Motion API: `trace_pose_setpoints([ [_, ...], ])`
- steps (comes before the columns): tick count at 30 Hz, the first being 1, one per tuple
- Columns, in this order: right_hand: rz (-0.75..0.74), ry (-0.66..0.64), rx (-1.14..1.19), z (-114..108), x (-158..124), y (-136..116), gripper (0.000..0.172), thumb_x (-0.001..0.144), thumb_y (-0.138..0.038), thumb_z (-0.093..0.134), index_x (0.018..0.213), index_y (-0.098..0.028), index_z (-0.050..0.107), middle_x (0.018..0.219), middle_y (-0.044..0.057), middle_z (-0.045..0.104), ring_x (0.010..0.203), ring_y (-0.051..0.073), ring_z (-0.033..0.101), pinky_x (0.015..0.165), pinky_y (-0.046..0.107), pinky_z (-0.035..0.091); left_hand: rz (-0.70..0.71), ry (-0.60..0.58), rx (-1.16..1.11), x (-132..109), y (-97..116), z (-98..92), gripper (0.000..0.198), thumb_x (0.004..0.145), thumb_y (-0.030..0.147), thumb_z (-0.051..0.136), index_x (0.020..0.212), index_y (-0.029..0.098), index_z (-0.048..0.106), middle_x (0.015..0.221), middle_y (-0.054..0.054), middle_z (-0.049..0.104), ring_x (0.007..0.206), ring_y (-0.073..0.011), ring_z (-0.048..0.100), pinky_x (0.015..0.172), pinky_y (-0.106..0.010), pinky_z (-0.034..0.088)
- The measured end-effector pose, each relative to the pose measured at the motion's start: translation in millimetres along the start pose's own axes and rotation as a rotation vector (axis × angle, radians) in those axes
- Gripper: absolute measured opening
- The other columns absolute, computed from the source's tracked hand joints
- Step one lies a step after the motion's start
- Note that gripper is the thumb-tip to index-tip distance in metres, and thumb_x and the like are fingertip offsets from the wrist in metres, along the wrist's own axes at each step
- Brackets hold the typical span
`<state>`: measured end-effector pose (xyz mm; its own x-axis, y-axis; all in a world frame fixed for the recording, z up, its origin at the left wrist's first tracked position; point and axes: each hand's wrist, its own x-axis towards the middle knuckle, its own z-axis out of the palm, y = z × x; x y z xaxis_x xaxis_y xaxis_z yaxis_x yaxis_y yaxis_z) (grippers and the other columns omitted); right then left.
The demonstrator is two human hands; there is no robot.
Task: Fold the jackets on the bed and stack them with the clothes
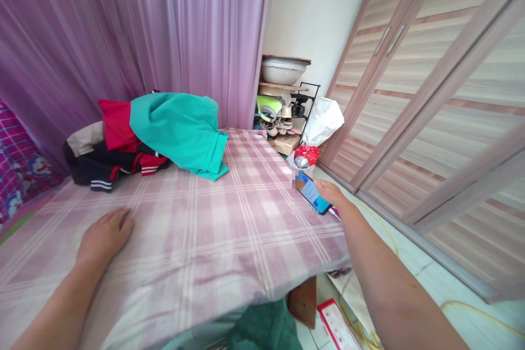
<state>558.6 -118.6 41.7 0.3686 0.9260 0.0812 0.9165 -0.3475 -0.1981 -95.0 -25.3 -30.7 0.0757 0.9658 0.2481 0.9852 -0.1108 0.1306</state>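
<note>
My right hand (328, 191) grips a smartphone (312, 191) by its right side, over the right edge of the bed. Its screen is lit, and a white cable plugs into its lower end. My left hand (107, 232) rests palm down on the pink checked sheet (221, 229), its fingers stretched out and holding nothing. Beyond the left hand lies a pile of clothes: a teal garment (176, 126) on top, a red one (118, 126) beside it, and a dark jacket (90, 167) with striped cuffs.
Purple curtains (197, 27) hang behind the bed. A shoe rack (301, 104) with a white basin (283, 72) on top stands at the far corner, beside a white bag (326, 120). Wooden wardrobe doors (410, 82) line the right. A yellow cable (381, 224) crosses the floor near a red-and-white box (338, 325).
</note>
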Motion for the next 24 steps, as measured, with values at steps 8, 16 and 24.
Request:
trace_pose_setpoints([
  [8,0.057,-0.055,-0.076,-4,-20,-27,0.052,0.104,-0.035,0.024,0.115,-0.016,0.071,0.118,0.014,0.072,0.109,0.026,0.065,0.086,0.032,0.046,-0.026,-0.005,0.036,1,0,1.1,0.048,0.093,0.033,0.041,0.128,0.008,0.062,0.138,-0.015,0.063,0.128,-0.0295,0.057,0.112,-0.045,0.042],
  [16,0.078,0.100,-0.168,27,-56,-70,0.044,0.101,-0.040,0.036,0.127,-0.026,0.068,0.115,0.010,0.073,0.104,0.025,0.067,0.086,0.035,0.049,-0.026,0.000,0.037,-4,9,-6.8,0.054,0.093,0.036,0.035,0.128,0.008,0.065,0.136,-0.017,0.064,0.128,-0.0301,0.058,0.112,-0.042,0.043],
  [24,0.085,0.250,-0.154,67,-67,-72,0.037,0.095,-0.035,0.050,0.122,-0.021,0.071,0.125,0.012,0.069,0.113,0.030,0.061,0.091,0.042,0.047,-0.032,0.047,0.042,-9,13,-7.3,0.053,0.091,0.036,0.034,0.124,0.013,0.068,0.133,-0.013,0.067,0.125,-0.0266,0.060,0.109,-0.040,0.044],
])
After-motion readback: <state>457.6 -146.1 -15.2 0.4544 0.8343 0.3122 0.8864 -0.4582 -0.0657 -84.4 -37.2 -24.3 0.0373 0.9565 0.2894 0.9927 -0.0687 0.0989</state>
